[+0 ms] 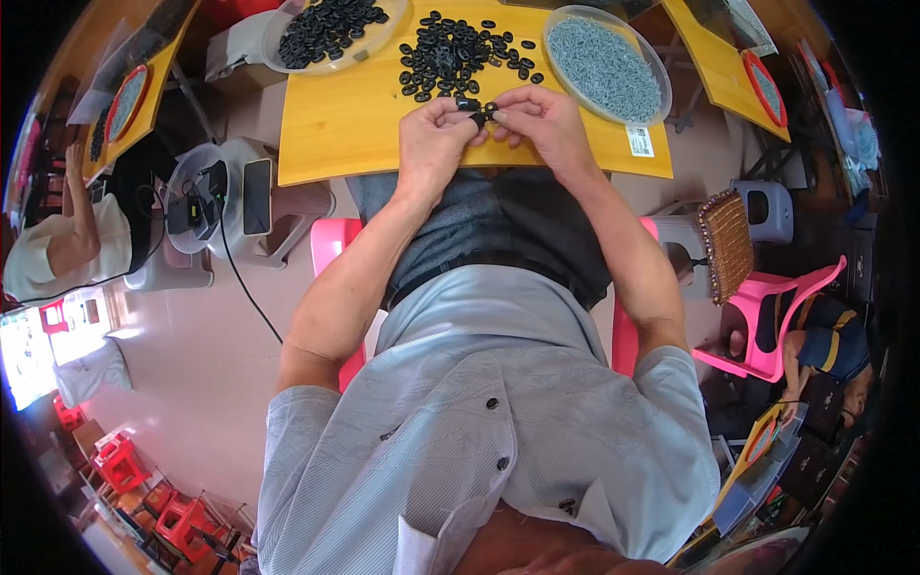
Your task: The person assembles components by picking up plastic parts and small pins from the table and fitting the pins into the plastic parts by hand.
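**Closed pinch in both hands, black parts held together**

Thumb and fingertips of the left hand [433, 139] are closed on a dark piece [467, 103], while the right hand [548, 126] pinches a small black part [491, 110] right beside it. Fingers hide whether the two are joined or merely touching. The hands meet at the upper centre of the frame, probably so each steadies its piece against the other. Just above them, loose black ovals [455, 59] lie scattered on the yellow table [321, 129], likely spread for easy picking. Farther out, a clear tub [272, 48] of similar black pieces stands upper left, and a round tray [668, 91] of thin silvery metal pieces [604, 67] upper right, presumably to keep the kinds apart.
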`<state>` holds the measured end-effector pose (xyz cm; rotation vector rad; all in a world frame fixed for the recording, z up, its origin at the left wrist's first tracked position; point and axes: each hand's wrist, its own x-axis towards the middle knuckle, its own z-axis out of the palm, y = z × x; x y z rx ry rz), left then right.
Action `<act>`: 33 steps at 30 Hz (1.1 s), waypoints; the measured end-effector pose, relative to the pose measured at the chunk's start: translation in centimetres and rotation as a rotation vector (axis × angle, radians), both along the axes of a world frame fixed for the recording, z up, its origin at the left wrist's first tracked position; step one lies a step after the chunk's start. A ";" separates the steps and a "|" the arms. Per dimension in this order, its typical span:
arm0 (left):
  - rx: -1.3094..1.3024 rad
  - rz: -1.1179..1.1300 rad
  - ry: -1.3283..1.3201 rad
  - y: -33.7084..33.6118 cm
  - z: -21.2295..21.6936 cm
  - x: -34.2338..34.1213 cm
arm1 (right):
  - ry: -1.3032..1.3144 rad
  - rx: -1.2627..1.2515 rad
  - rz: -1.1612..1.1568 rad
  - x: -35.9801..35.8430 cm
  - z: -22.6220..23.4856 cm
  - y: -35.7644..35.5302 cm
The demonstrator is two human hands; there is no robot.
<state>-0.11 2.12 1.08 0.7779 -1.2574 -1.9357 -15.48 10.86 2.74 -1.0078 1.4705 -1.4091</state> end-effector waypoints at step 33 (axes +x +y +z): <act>-0.132 -0.105 0.051 -0.2 -0.7 0.2 | -0.001 0.010 0.047 -0.8 1.2 0.0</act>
